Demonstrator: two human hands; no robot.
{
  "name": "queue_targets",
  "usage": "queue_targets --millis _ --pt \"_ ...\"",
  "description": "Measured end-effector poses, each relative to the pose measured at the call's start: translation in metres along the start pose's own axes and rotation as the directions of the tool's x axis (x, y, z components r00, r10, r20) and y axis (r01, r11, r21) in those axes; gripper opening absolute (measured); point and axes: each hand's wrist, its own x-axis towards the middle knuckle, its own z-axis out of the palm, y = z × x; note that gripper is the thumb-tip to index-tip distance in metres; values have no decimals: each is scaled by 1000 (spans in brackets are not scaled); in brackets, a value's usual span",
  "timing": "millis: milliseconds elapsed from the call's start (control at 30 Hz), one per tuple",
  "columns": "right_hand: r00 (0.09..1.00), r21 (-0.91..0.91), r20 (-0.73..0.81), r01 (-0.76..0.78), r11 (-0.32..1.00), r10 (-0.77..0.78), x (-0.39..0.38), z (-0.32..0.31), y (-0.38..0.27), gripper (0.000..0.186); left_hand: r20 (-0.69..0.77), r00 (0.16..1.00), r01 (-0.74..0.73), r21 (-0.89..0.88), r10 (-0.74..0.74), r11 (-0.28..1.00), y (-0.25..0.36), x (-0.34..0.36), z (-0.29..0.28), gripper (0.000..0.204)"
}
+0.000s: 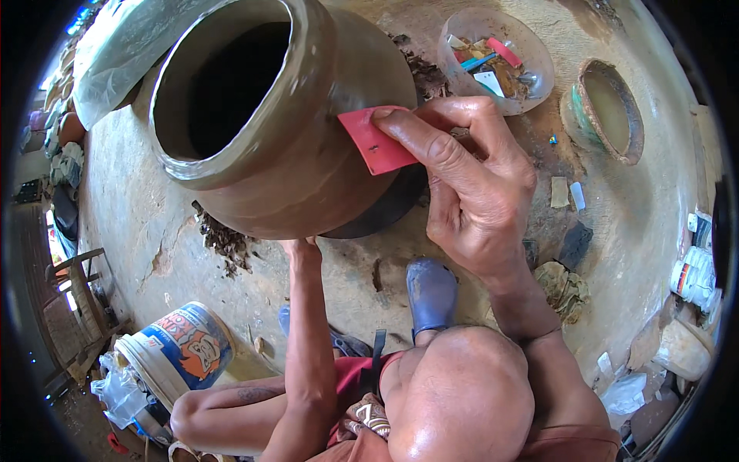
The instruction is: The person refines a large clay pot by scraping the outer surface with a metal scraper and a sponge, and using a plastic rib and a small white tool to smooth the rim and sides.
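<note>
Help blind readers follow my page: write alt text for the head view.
A person's right hand holds a flat red scraper against the side of a large, wide-mouthed clay pot, which mostly hides the left hand. A translucent plastic tub sits nearby.

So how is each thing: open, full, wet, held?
Clay pot: open, rim shiny as if wet.
Red card: held against the pot's side.
Right hand: pinching the red card.
Left hand: mostly hidden by the pot.
Plastic tub: open, holding odds and ends.
Small pot: open, holding cloudy liquid.
Bucket: fullness unclear.
</note>
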Motion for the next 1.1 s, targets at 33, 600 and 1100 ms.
queue_targets --millis 33,600,1100 --pt "1000 -22 4 16 1000 -16 0 0 1 48 4 1000 1 -1 -1 1000 -7 -6 9 57" --pt "999 -51 16 39 998 -38 -1 0 -4 52 24 967 -253 71 252 965 -23 -6 16 60" --pt "997 -68 73 -6 998 11 2 1 -3 64 105 968 -212 -158 230 965 -17 10 0 53"
